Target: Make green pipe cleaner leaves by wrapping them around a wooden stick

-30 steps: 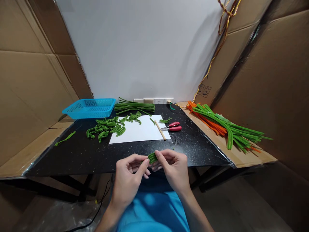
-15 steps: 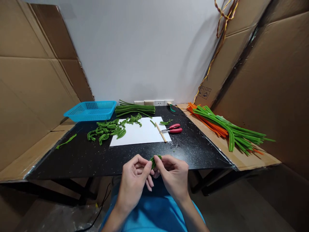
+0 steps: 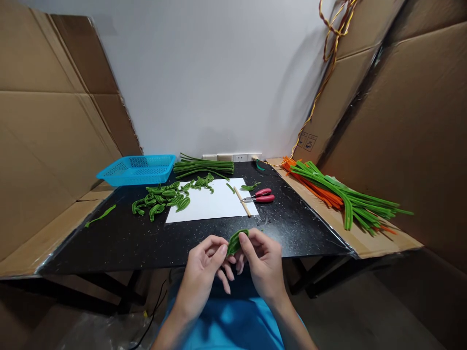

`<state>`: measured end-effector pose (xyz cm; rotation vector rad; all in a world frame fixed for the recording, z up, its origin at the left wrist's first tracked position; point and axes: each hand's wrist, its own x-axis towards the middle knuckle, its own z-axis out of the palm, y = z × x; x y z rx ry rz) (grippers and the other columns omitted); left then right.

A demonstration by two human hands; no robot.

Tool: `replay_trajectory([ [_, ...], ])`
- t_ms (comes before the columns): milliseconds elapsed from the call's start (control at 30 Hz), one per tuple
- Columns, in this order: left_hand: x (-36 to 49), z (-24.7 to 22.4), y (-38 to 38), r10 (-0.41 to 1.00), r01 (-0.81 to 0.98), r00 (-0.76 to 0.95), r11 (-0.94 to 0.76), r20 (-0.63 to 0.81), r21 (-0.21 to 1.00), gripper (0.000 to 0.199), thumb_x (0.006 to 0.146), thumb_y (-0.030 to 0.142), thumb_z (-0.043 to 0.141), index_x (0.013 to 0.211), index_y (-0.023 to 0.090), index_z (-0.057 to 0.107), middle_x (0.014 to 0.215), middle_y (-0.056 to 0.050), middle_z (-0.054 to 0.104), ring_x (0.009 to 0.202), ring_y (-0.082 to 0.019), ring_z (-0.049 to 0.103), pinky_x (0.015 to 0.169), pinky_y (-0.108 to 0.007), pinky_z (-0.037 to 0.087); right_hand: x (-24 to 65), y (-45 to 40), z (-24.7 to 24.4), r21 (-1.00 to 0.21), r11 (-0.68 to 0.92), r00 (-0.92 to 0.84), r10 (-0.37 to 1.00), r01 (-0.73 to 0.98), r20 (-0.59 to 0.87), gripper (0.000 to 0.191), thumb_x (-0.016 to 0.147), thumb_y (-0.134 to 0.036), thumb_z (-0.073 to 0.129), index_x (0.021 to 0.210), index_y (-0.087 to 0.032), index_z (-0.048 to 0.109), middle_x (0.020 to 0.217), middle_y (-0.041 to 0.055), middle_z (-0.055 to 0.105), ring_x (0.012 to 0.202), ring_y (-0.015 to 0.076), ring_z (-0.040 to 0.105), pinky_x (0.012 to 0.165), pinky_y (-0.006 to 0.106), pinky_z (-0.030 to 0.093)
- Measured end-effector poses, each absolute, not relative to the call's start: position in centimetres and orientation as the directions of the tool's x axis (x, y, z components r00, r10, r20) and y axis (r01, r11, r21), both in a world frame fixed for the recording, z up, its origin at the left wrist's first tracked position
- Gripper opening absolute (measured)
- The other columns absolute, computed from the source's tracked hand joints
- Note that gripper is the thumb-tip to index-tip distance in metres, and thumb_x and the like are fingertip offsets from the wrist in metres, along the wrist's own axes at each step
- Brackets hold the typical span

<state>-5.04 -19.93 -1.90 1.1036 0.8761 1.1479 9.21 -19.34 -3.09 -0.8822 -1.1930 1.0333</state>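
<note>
A green leaf shape bent from pipe cleaner (image 3: 236, 242) is held between my two hands, just in front of the table's near edge. My left hand (image 3: 205, 265) pinches its left end between thumb and forefinger, other fingers loosely curled. On the other side, my right hand (image 3: 261, 260) grips the leaf's right part, thumb on top. Beyond them, a sheet of white paper (image 3: 207, 206) bears a wooden stick (image 3: 242, 201) and red-handled pliers (image 3: 263, 195). Several finished-looking green pipe cleaner leaves (image 3: 160, 197) lie in a heap left of and partly on the paper.
A blue plastic basket (image 3: 136, 182) stands at the back left, beside a bundle of dark green pipe cleaners (image 3: 204, 167). Bright green pipe cleaners (image 3: 361, 199) and orange ones (image 3: 324, 192) lie on cardboard at right. Cardboard walls (image 3: 412, 121) flank the black table (image 3: 120, 248).
My right thumb has shifted right along the leaf, and more of the leaf now shows between my hands. The things on the table have stayed in place.
</note>
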Motion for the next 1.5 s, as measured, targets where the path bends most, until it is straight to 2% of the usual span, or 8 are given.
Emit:
replay_trajectory([
  [133,-5.0,-2.0,-20.1,0.970,-0.152,0.242,0.028,0.009,0.988,0.044,0.092,0.054,0.065,0.077,0.012,0.063,0.072,-0.004,0.062,0.055,-0.012,0.060,0.041,-0.021,0.051,9.1,-19.4,-3.1,-0.937,0.305,0.132,0.949,-0.171,0.285,0.033,0.098,-0.046,0.064,0.079,-0.019,0.060,0.056,-0.0021,0.062,0.039,0.0095,0.054,0.039,0.019,0.044],
  [267,-4.8,-2.3,-20.3,0.958,-0.072,0.287,0.005,0.016,0.997,0.047,0.097,0.055,0.056,0.076,0.013,0.061,0.070,-0.003,0.059,0.051,-0.009,0.054,0.041,-0.019,0.044,8.9,-19.6,-3.4,-0.939,0.313,0.168,0.943,-0.143,0.288,0.031,0.097,-0.045,0.065,0.081,-0.019,0.060,0.056,-0.0027,0.061,0.040,0.0091,0.053,0.039,0.019,0.043],
  [500,-4.9,-2.3,-20.3,0.957,0.036,0.289,-0.030,0.019,0.999,0.050,0.101,0.057,0.048,0.075,0.015,0.057,0.064,0.001,0.053,0.046,-0.007,0.043,0.041,-0.019,0.035,9.1,-19.5,-3.1,-0.932,0.339,0.030,0.941,-0.126,0.338,0.028,0.098,-0.038,0.065,0.078,-0.018,0.060,0.056,-0.0043,0.057,0.044,0.0071,0.050,0.045,0.018,0.041],
  [667,-4.9,-1.7,-20.4,0.955,0.071,0.294,-0.060,0.037,0.996,0.051,0.100,0.058,0.048,0.071,0.016,0.053,0.064,0.001,0.049,0.053,-0.009,0.045,0.046,-0.019,0.034,9.3,-19.5,-2.9,-0.933,0.335,-0.008,0.941,-0.132,0.339,0.024,0.097,-0.037,0.066,0.082,-0.019,0.062,0.060,-0.0040,0.058,0.047,0.0078,0.050,0.047,0.019,0.041],
  [933,-4.8,-1.8,-20.5,0.967,0.202,0.251,-0.093,0.041,0.975,0.051,0.099,0.055,0.048,0.066,0.017,0.051,0.061,0.001,0.049,0.051,-0.009,0.044,0.050,-0.022,0.032,9.6,-19.3,-3.6,-0.909,0.404,0.075,0.908,0.098,0.412,0.017,0.093,-0.034,0.070,0.088,-0.019,0.076,0.079,0.0035,0.069,0.068,0.0146,0.061,0.059,0.023,0.047],
  [1167,-4.3,-1.9,-20.9,0.981,0.317,0.179,-0.130,0.076,0.940,0.049,0.097,0.049,0.048,0.060,0.018,0.047,0.056,0.002,0.046,0.053,-0.011,0.043,0.052,-0.024,0.029,10.3,-19.4,-3.1,-0.835,0.492,0.036,0.856,0.248,0.515,0.013,0.094,-0.028,0.069,0.090,-0.021,0.079,0.070,0.0009,0.065,0.060,0.0121,0.055,0.055,0.024,0.041],
  [1367,-4.0,-1.6,-21.2,0.982,0.231,0.173,-0.119,0.079,0.966,0.046,0.096,0.049,0.051,0.062,0.018,0.052,0.058,0.001,0.051,0.051,-0.011,0.047,0.052,-0.023,0.034,10.7,-19.4,-2.4,-0.907,0.419,0.131,0.898,0.038,0.420,0.018,0.088,-0.036,0.076,0.084,-0.019,0.077,0.072,0.0028,0.068,0.057,0.0120,0.059,0.051,0.022,0.046],
  [1500,-4.0,-1.1,-21.1,0.985,0.314,0.134,-0.150,0.113,0.938,0.047,0.096,0.046,0.051,0.059,0.018,0.053,0.055,0.001,0.048,0.052,-0.012,0.045,0.050,-0.023,0.031,10.7,-19.3,-2.3,-0.946,0.277,0.090,0.960,-0.170,0.265,0.027,0.085,-0.042,0.078,0.082,-0.015,0.075,0.056,-0.0015,0.058,0.036,0.0060,0.040,0.033,0.019,0.032],
])
